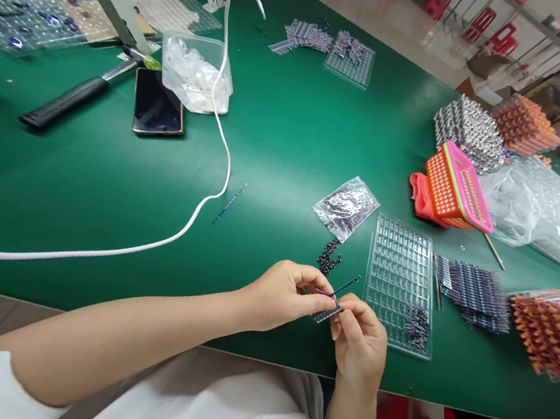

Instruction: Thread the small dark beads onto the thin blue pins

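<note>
Close to the table's front edge, my left hand (281,296) pinches a small set of dark striped strips (325,314). One thin dark blue strip (348,285) sticks out past the fingers, up and to the right. My right hand (360,338) is closed in a pinch at the right end of these strips; what lies between its fingertips is too small to make out. Just beyond the hands is a loose pile of tiny black parts (329,258), spilling from a clear plastic bag (347,208). Right of them lies a clear compartment tray (398,268) with small dark pieces (416,327) in its near right corner.
Dark striped strips (474,293) and orange stacks (550,331) lie right of the tray, below a pink-orange basket (460,185). A white cable (182,232) crosses the left side, near a phone (158,105), a hammer (71,99) and a plastic tub (197,74).
</note>
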`<state>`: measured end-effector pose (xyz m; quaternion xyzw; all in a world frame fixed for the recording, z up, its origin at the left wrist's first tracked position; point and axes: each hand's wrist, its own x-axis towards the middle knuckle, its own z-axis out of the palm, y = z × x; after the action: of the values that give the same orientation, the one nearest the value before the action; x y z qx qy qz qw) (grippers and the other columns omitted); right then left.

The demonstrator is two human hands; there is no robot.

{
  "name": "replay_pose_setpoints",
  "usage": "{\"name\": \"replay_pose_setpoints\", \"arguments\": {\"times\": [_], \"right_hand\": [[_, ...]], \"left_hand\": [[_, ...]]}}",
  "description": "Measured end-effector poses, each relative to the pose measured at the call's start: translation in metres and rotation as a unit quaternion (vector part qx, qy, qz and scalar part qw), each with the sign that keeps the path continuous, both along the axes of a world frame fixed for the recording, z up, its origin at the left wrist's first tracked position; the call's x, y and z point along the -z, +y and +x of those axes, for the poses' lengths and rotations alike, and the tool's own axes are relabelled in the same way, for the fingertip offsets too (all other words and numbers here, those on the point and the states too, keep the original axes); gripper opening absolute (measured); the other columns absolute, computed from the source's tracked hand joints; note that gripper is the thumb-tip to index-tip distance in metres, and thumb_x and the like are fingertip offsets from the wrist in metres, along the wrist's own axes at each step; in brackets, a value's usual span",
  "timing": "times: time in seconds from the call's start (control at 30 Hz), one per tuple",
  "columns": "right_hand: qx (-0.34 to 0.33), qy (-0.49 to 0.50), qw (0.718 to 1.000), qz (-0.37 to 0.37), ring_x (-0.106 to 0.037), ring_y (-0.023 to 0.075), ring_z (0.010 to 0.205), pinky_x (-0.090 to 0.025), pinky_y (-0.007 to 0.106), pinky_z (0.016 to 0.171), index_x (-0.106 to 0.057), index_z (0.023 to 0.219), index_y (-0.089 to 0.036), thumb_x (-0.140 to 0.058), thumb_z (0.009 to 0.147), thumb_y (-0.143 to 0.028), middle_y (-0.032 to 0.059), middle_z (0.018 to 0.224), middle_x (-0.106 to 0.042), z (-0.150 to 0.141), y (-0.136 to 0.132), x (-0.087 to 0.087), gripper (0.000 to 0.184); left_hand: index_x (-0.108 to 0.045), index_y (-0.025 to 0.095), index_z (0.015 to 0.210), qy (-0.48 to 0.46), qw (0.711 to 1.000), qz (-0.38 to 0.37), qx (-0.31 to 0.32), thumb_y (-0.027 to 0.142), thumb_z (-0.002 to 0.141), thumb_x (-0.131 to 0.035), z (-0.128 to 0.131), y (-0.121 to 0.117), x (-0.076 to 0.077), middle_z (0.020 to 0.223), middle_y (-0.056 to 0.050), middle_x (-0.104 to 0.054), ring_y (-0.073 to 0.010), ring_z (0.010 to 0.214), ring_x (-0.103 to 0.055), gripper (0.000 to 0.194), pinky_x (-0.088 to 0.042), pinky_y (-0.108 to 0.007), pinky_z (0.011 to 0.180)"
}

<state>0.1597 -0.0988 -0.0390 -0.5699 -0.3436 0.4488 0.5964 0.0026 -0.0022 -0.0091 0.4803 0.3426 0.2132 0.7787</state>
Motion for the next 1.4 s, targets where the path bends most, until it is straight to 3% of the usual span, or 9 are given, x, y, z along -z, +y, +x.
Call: {"name": "replay_pose_setpoints", "arguments": {"times": [0.23,0.43,0.67,0.9,1.13,1.4], "right_hand": [[-0.011,-0.007,1.000,-0.002,-0.049,0.0092,0.054,-0.039,0.022,0.047,-0.069,0.082,-0.020,-0.070,0.086,-0.033,0.0000,0.074,-0.055,0.001,0.000,-0.001,0.014],[-0.058,0.075,0.995,-0.017,-0.049,0.0095,0.054,-0.039,0.021,0.044,-0.070,0.081,-0.021,-0.074,0.082,-0.035,-0.0004,0.072,-0.055,0.004,0.000,0.000,0.015],[-0.092,0.117,0.988,-0.052,-0.049,0.0101,0.052,-0.041,0.023,0.043,-0.068,0.080,-0.019,-0.076,0.078,-0.041,0.0011,0.074,-0.056,0.007,0.001,0.000,0.024],[-0.074,0.106,0.991,-0.036,-0.052,0.0110,0.056,-0.044,0.024,0.047,-0.070,0.084,-0.020,-0.074,0.082,-0.037,0.0016,0.076,-0.058,0.003,0.001,-0.002,0.018],[-0.107,0.170,0.978,-0.051,-0.056,0.0103,0.052,-0.047,0.022,0.043,-0.070,0.080,-0.020,-0.080,0.076,-0.035,0.0005,0.074,-0.060,0.005,0.002,-0.004,0.018],[-0.106,0.174,0.978,-0.040,-0.061,0.0108,0.051,-0.052,0.022,0.045,-0.072,0.080,-0.020,-0.081,0.076,-0.030,0.0007,0.074,-0.065,0.003,0.003,-0.007,0.013]], "left_hand": [[-0.069,0.015,0.078,0.050,0.998,0.033,0.006,0.031,0.075,-0.072,-0.001,0.000,-0.005,0.070,-0.001,-0.068,-0.0119,0.059,-0.058,0.017,-0.044,-0.022,0.055],[-0.066,0.014,0.074,0.049,0.998,0.029,0.032,0.028,0.073,-0.071,-0.003,0.002,-0.012,0.064,0.001,-0.063,-0.0120,0.058,-0.056,0.015,-0.042,-0.022,0.055],[-0.062,0.015,0.072,0.027,0.999,-0.008,0.036,0.024,0.071,-0.072,-0.002,0.000,-0.008,0.066,-0.001,-0.067,-0.0146,0.061,-0.064,0.013,-0.049,-0.024,0.058],[-0.061,0.015,0.073,0.038,0.999,0.016,0.032,0.025,0.074,-0.070,-0.002,0.000,-0.008,0.064,-0.001,-0.067,-0.0145,0.060,-0.063,0.013,-0.047,-0.024,0.055],[-0.062,0.015,0.073,0.024,0.998,0.013,0.060,0.028,0.073,-0.070,-0.004,0.001,-0.008,0.066,-0.002,-0.068,-0.0166,0.063,-0.065,0.016,-0.050,-0.026,0.058],[-0.061,0.015,0.072,0.022,0.998,0.004,0.058,0.025,0.074,-0.069,-0.003,-0.001,-0.009,0.065,-0.003,-0.069,-0.0167,0.061,-0.064,0.013,-0.051,-0.028,0.059]]}}
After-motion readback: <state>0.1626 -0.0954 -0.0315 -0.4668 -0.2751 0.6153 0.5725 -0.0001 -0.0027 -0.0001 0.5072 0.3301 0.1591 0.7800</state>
